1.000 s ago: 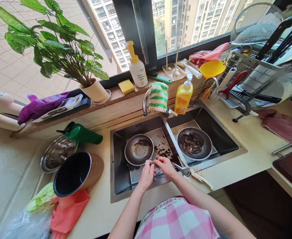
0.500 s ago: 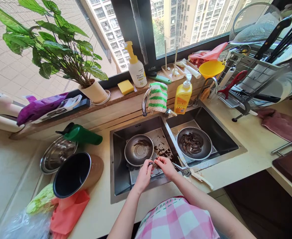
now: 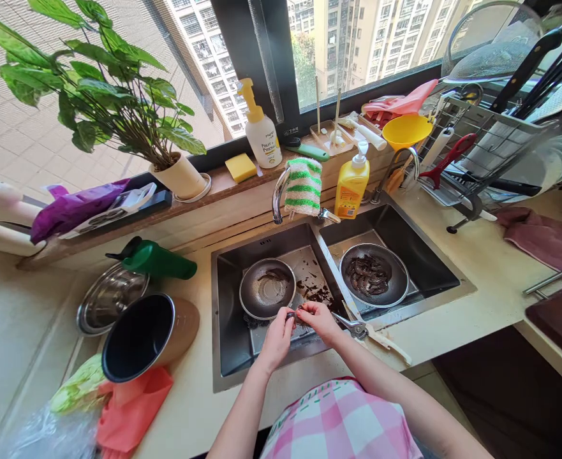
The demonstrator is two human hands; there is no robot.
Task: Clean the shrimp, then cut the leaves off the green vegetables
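1. Pale stone counter (image 3: pixel 199 408) runs below a sunlit window. At its left end a round black pot (image 3: pixel 140 335) lies tilted on its side, well apart from the work.
2. Set into the counter is a stainless steel double sink (image 3: pixel 226 306). In its left basin stands a round steel strainer bowl (image 3: pixel 267 288), nearly bare.
3. Left hand (image 3: pixel 277 336): fingers curled and pressed together, pinching one end of a small dark shrimp (image 3: pixel 294 314) above the front of the left basin.
4. Right hand (image 3: pixel 319 320): fingertips pinched on the other end of the same shrimp, which is suspended between both hands. Dark scraps (image 3: pixel 315 292) lie just behind.
5. Metal scissors with pale handles (image 3: pixel 367 331) rest on the front rim, just beside the right wrist.
6. Round steel bowl of dark shrimp (image 3: pixel 374 275) sits in the right basin.
7. Risks, as judged: a wet, slippery shell could escape the pinch and drop among the scraps; the right forearm could knock the scissors off the rim.
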